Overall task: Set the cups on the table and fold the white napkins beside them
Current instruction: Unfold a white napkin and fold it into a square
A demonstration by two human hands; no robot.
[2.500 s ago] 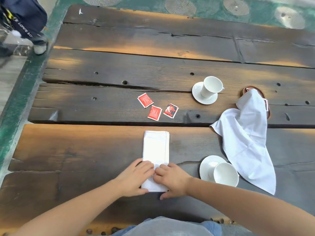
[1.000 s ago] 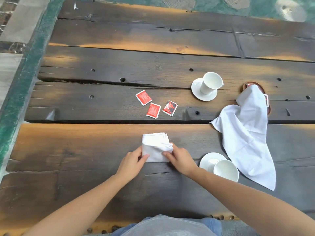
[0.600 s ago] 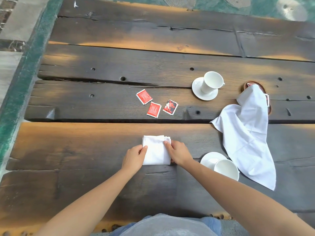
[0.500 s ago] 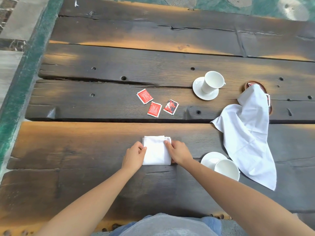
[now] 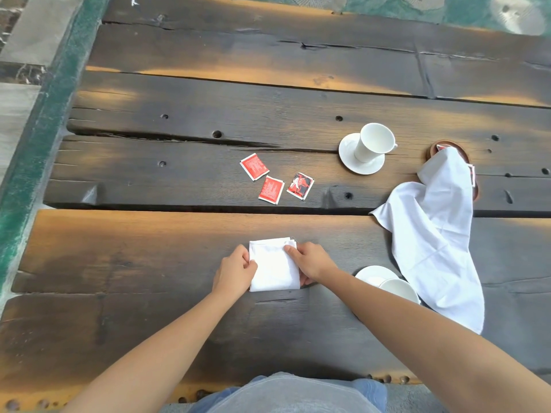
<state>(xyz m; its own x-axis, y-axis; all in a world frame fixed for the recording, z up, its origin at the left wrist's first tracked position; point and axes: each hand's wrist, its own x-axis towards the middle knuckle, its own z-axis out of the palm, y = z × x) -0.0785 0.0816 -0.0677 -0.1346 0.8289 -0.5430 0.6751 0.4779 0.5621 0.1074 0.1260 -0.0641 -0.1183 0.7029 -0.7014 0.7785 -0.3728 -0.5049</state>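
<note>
- Napkin point(image 5: 274, 265), folded, flat on desk point(image 5: 149, 257) between left grip point(image 5: 234, 271) and right grip point(image 5: 311, 260), both pinching its edges.
- Second, loose napkin point(image 5: 432, 234) at right.
- Two cups: far cup point(image 5: 372, 141), near cup point(image 5: 399, 289); three red packets point(image 5: 270, 189).

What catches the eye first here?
The left hand and right hand grip a small folded white cloth napkin near the front of the dark wooden plank table. Right of it sprawls a large unfolded white napkin; three red paper sachets lie beyond, mid-table.
</note>
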